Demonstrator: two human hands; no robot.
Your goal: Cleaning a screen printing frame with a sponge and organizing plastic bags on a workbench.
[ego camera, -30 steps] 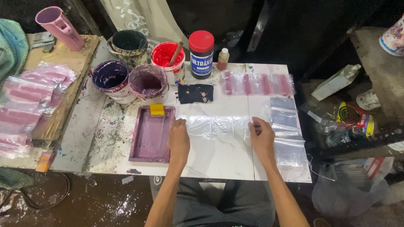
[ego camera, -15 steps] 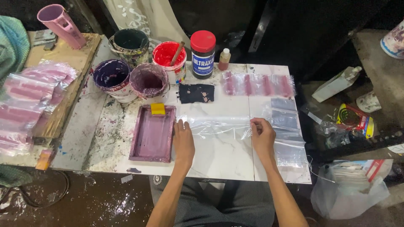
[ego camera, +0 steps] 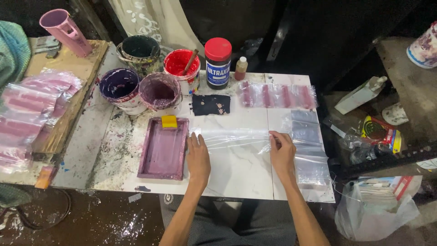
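Note:
A clear plastic bag (ego camera: 234,139) lies flat on the white marble-look table (ego camera: 236,175), between my two hands. My left hand (ego camera: 198,157) rests palm down on the bag's left edge, fingers together and pointing away from me. My right hand (ego camera: 282,152) presses the bag's right edge with its fingertips. Just left of my left hand sits a purple-stained rectangular tray (ego camera: 164,148) with a yellow sponge block (ego camera: 169,121) at its far end.
Several paint buckets (ego camera: 136,86) and a red-lidded jar (ego camera: 217,63) stand at the back. A black cloth (ego camera: 210,104) lies behind the bag. Pink-printed bags (ego camera: 277,95) and a stack of clear bags (ego camera: 307,146) lie right; more printed bags (ego camera: 32,105) left.
Both hands slid slightly toward me along the clear bag, flattening it. The bag lies smoother than a second ago.

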